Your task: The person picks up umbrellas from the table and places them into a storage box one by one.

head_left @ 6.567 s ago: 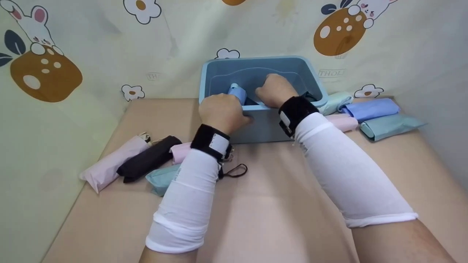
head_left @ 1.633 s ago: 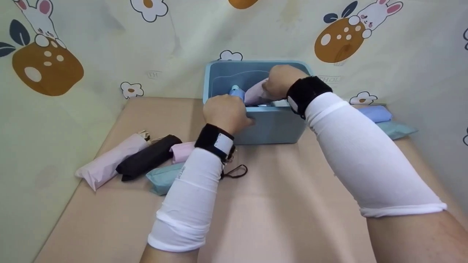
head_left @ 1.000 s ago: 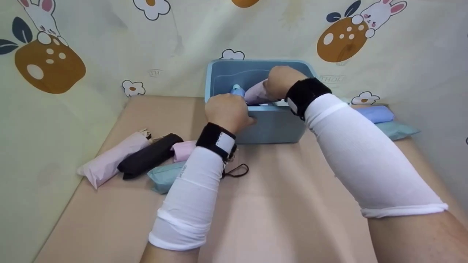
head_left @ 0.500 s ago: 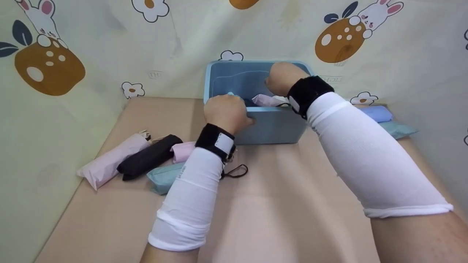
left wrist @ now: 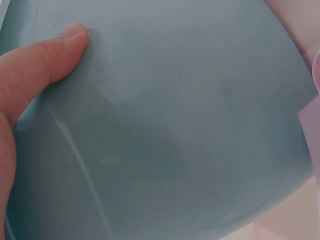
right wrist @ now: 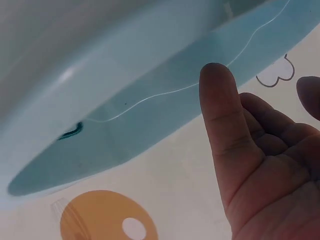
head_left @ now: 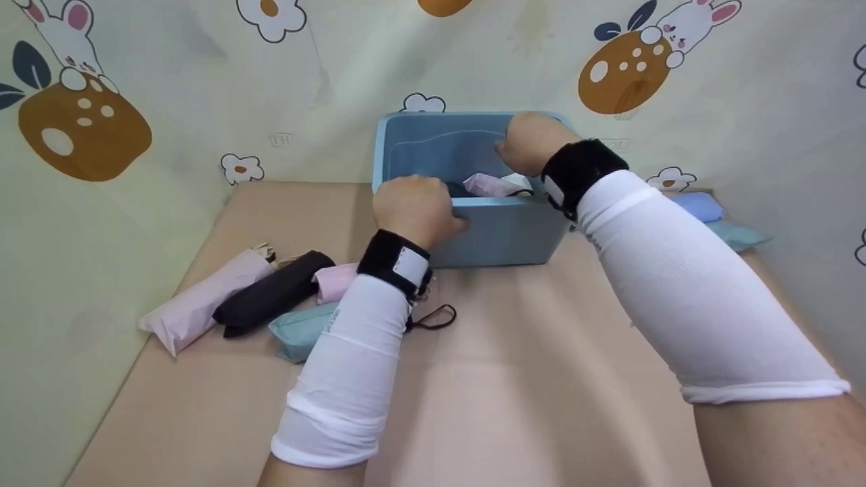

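My left hand [head_left: 414, 211] holds the front edge of the blue bin [head_left: 500, 233]. My right hand [head_left: 538, 143] is loose, with nothing in it. Below and left of it, just inside that edge, the pink roll [head_left: 486, 185] lies mostly sideways.

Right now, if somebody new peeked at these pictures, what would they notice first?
Probably the big blue bin in the middle, with the left hand gripping its front rim and the right hand over its right side, holding nothing. Next might be the bunnies on orange-brown fruits, printed on the wall at left and right. Then the black bundle lying on the table to the left, beside a pale pink bundle.
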The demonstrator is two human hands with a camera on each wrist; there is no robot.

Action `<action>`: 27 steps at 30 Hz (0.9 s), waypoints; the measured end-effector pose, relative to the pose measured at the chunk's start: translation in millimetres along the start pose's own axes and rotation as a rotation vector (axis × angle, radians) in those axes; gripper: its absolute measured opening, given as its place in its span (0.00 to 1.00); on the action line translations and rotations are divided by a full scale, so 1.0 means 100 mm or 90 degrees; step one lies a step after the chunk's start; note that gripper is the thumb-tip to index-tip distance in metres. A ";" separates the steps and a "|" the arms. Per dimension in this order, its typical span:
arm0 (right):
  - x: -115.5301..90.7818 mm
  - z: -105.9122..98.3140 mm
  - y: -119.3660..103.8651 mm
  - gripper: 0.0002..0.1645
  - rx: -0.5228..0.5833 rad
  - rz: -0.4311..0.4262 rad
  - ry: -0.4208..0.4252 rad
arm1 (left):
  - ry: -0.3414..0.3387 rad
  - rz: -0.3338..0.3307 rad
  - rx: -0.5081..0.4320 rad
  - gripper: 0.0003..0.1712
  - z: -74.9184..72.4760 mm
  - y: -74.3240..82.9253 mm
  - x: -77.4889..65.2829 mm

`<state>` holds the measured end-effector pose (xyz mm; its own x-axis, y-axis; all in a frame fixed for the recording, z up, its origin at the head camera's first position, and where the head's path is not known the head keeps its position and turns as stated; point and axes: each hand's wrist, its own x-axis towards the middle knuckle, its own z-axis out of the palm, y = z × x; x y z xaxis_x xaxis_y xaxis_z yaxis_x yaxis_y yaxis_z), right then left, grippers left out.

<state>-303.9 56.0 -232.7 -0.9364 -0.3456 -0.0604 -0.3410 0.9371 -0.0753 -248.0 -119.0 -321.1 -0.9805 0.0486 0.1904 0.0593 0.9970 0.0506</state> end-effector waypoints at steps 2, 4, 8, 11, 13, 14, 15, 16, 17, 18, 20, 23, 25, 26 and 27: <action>-0.01 -0.01 0.08 0.27 0.019 0.004 0.009 | 0.000 -0.003 0.001 0.36 0.00 0.00 0.00; -0.02 -0.03 0.17 0.26 0.037 0.006 0.027 | 0.001 -0.005 0.000 0.36 0.00 0.00 -0.01; -0.06 -0.07 0.40 0.28 0.085 0.035 0.071 | 0.008 -0.003 -0.001 0.36 0.00 0.00 -0.01; -0.12 -0.09 0.60 0.30 0.113 0.059 0.105 | 0.012 0.000 0.002 0.36 0.00 0.00 -0.02; -0.16 -0.10 0.76 0.30 0.117 0.069 0.137 | 0.008 -0.001 0.005 0.35 0.00 0.00 -0.02; -0.19 -0.10 0.84 0.29 0.114 0.070 0.155 | 0.006 -0.001 0.006 0.35 0.00 0.01 -0.02; -0.21 -0.10 0.93 0.29 0.112 0.074 0.169 | 0.006 -0.002 0.006 0.35 0.00 0.01 -0.02; -0.24 -0.10 1.02 0.29 0.111 0.081 0.179 | 0.005 -0.002 0.006 0.34 0.00 0.01 -0.02; -0.28 -0.10 1.11 0.29 0.115 0.093 0.184 | 0.002 -0.002 0.006 0.34 0.00 0.01 -0.01; -0.31 -0.10 1.20 0.30 0.121 0.105 0.186 | -0.001 -0.002 0.007 0.34 0.00 0.01 -0.01; -0.39 -0.10 1.38 0.32 0.140 0.137 0.174 | -0.005 -0.002 0.007 0.34 -0.01 0.01 -0.01; -0.51 -0.07 1.64 0.38 0.171 0.189 0.142 | -0.014 -0.004 0.011 0.34 -0.01 0.01 0.00; -0.58 -0.01 1.81 0.41 0.181 0.220 0.121 | -0.018 -0.006 0.012 0.34 -0.02 0.01 0.00; -0.61 0.02 1.90 0.43 0.181 0.233 0.113 | -0.019 -0.006 0.012 0.34 -0.02 0.02 0.00; -0.64 0.06 1.98 0.44 0.183 0.246 0.105 | -0.020 -0.006 0.013 0.34 -0.02 0.02 0.00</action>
<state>-310.7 263.1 -249.8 -0.9981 0.0585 0.0180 0.0485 0.9352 -0.3507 -247.1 -117.2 -319.2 -0.9864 0.0403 0.1590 0.0461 0.9984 0.0328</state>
